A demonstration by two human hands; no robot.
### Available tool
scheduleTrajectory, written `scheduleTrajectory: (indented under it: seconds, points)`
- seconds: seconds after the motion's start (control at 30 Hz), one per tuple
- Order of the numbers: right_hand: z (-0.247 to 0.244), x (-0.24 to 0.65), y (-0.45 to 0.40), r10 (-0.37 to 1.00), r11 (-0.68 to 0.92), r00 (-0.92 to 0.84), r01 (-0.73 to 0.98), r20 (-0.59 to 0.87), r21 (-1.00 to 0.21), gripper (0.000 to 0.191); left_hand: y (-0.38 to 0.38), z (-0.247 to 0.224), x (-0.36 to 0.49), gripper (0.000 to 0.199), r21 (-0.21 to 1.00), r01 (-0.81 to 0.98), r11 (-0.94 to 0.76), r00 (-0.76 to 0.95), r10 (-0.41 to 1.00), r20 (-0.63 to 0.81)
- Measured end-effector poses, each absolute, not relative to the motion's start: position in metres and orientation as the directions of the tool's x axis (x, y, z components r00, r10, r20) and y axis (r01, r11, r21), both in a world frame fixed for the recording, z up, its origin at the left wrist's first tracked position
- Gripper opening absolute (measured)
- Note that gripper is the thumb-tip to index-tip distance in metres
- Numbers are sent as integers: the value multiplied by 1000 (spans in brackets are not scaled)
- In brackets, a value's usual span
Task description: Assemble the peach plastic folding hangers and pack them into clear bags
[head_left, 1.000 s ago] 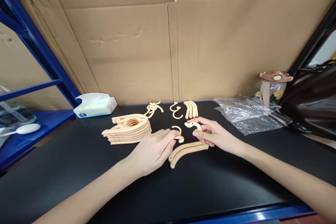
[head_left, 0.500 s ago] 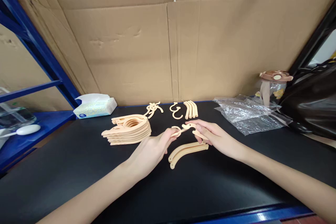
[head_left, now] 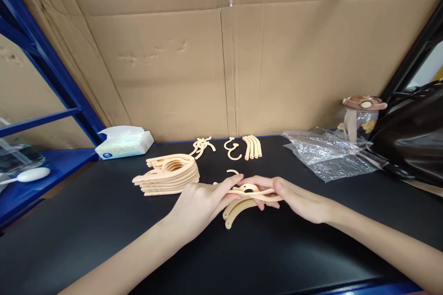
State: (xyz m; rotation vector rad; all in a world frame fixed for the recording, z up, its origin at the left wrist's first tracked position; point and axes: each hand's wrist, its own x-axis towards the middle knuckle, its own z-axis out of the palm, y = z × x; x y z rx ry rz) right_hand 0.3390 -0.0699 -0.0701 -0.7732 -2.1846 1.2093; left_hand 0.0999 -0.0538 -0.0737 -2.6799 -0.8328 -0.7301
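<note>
Fingers (head_left: 231,183) of left hand (head_left: 199,205) and right hand (head_left: 299,199): cream hanger part (head_left: 256,196) pinched at opposite ends, held over curved strips (head_left: 238,209).

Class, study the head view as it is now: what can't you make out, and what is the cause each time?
In the head view:
Held parts: ends covered by fingers of the left hand and right hand.
Two curved bars: right ends hidden behind hands and held parts.
Bottle: base obscured by crinkled plastic.
Dark bag: cut off by the right edge.
Small pile: too small and tangled to count.
</note>
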Motion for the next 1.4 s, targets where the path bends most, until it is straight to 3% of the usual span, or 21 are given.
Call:
scheduleTrajectory:
  seconds: [0.2,0.4,0.5,0.67,0.97,1.17,1.4]
  points:
    - [-73,333,-70,677,503,-721,306,148,-808,36,-52,-75,100,25,312,603,-735,632,678,376]
    - [-75,333,-70,759,335,-639,224,122,-915,23,-54,-70,108,24,662,507,-552,556,796,239]
    - [-74,334,-69,783,310,-611,224,114,-924,18,-54,-70,108,25,751,471,-463,541,824,169]
    - [-76,333,-64,816,341,-559,255,150,-905,19,-52,-73,105,28,732,511,-450,517,841,156]
    - [-79,334,-61,824,386,-541,317,169,-866,19,-55,-69,104,32,506,595,-625,621,757,204]
    - [-79,335,-60,842,370,-510,314,173,-875,22,-54,-71,103,20,487,543,-684,663,705,251]
    - [-76,333,-63,799,454,-570,365,190,-813,19,-55,-68,105,33,439,652,-618,598,775,203]
